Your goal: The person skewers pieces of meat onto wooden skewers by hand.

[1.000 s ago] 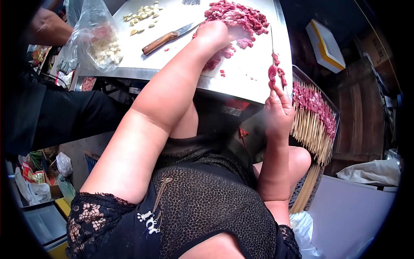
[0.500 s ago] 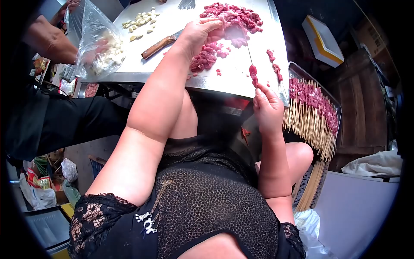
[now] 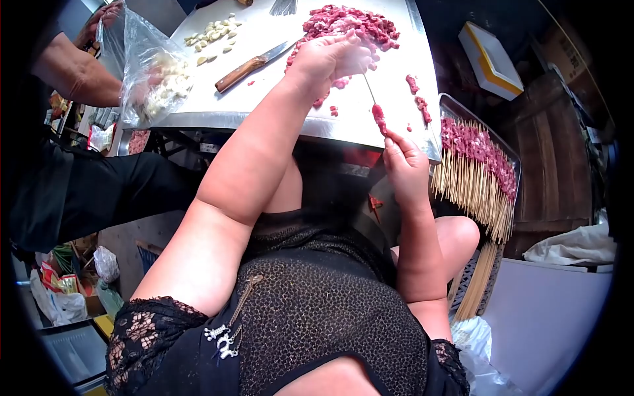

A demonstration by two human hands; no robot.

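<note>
A thin skewer [image 3: 369, 89] points up and left from my right hand [image 3: 406, 165], which pinches it at its lower end. Pieces of red meat [image 3: 378, 115] are threaded just above those fingertips. My left hand [image 3: 327, 56] is at the skewer's far tip, over the table, with its fingers curled in and partly blurred. Whatever sits between them I cannot make out. Behind that hand lies a heap of cut raw meat [image 3: 380, 25]. Two short strips of meat [image 3: 422, 109] rest on the table at the right.
A knife [image 3: 241, 72] and garlic cloves [image 3: 221, 32] lie on the white table [image 3: 198, 102]. At the left, another person's arm [image 3: 82, 72] is by a clear plastic bag [image 3: 155, 86]. Finished meat skewers [image 3: 475, 165] fill a tray at the right, above bare sticks [image 3: 477, 280].
My left hand has moved right and slightly down, closer along the skewer. The right hand and the skewer have shifted a little left.
</note>
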